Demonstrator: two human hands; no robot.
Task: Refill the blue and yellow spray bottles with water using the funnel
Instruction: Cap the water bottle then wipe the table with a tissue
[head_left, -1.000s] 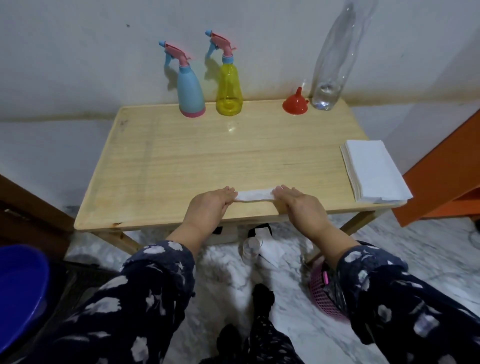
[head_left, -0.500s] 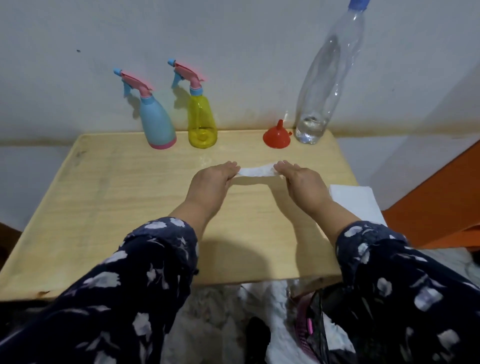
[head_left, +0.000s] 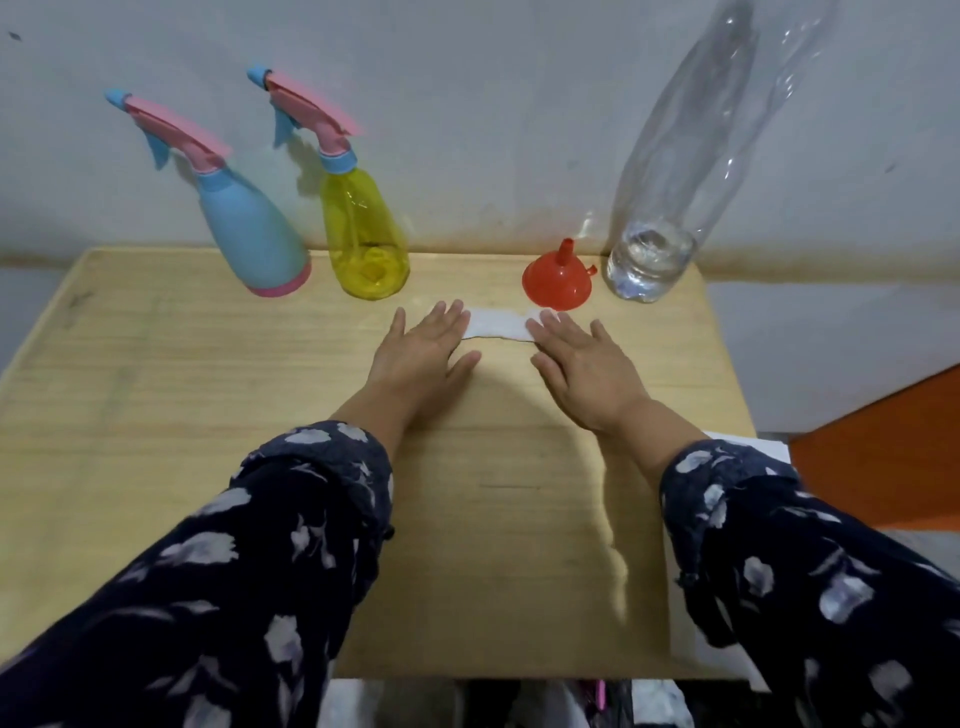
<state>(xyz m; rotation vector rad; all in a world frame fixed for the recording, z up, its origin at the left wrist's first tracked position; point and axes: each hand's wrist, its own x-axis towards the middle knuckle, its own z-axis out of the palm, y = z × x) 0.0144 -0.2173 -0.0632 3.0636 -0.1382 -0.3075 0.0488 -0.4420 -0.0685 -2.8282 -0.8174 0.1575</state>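
Blue spray bottle (head_left: 249, 228), yellow spray bottle (head_left: 363, 234) — pink triggers, red funnel (head_left: 558, 278), navy floral sleeves (head_left: 249, 571)

No writing, label, brand or number can be read anywhere: the blue spray bottle (head_left: 253, 236), yellow spray bottle (head_left: 362, 236) and clear bottle (head_left: 670, 171) bear none legible.
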